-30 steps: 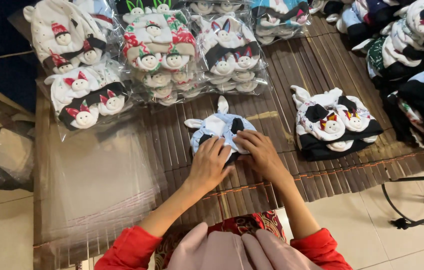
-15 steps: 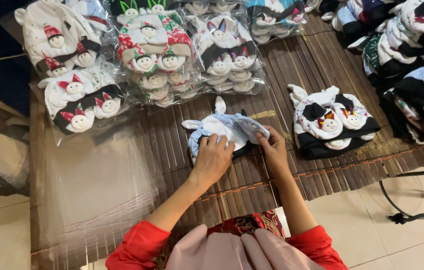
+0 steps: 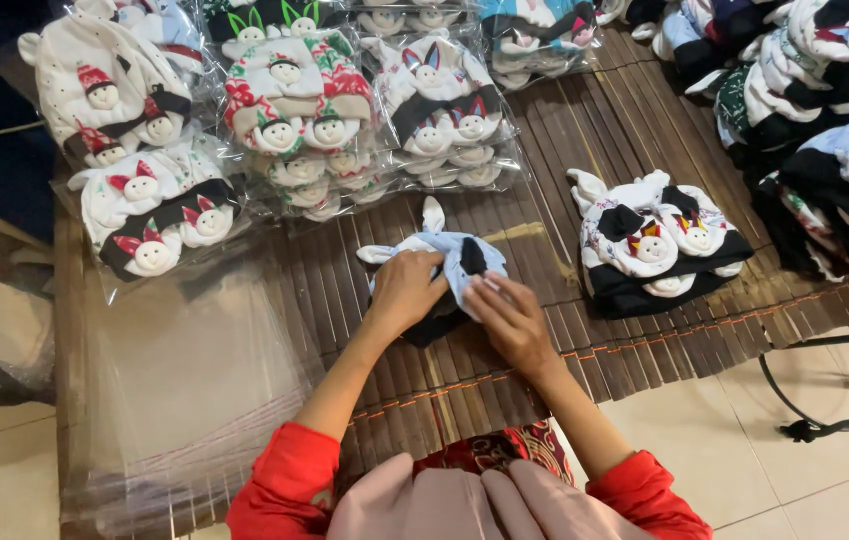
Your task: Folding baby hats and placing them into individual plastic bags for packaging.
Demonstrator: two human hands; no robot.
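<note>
Light blue bunny-eared hat (image 3: 441,252) lies flat on the dark slatted bamboo mat (image 3: 584,150), mid-table, straight ahead of the person. White ears stick out from its top and left edge; a dark patch, maybe a second hat, peeks out below it. Left hand (image 3: 404,291) lies on the hat's left half, fingers curled down onto the fabric, pressing, not clearly pinching. Right hand (image 3: 506,318) sits at the hat's lower right edge, fingers bent with tips on the cloth; I cannot tell if it grips a fold or only presses.

Judgement: looks like smoothing or folding. To do it well, keep one palm flat as an anchor, sweep the other outward so the ears lie tidy, and keep the edges lined up.

Right of the hat, apart from it: a loose stack of black and white hats (image 3: 656,243) with small doll faces. Above the hat: bagged hat packs (image 3: 441,115) in clear plastic, red-green and white ones further left. Far right of the hat: more dark hat piles (image 3: 834,110). Left of the hat: a stack of clear plastic bags (image 3: 179,390) on the table edge. Below and right of the hat: pale tiled floor (image 3: 744,450) and a black metal frame (image 3: 824,390). Red sleeves, pink cloth at bottom of view.
</note>
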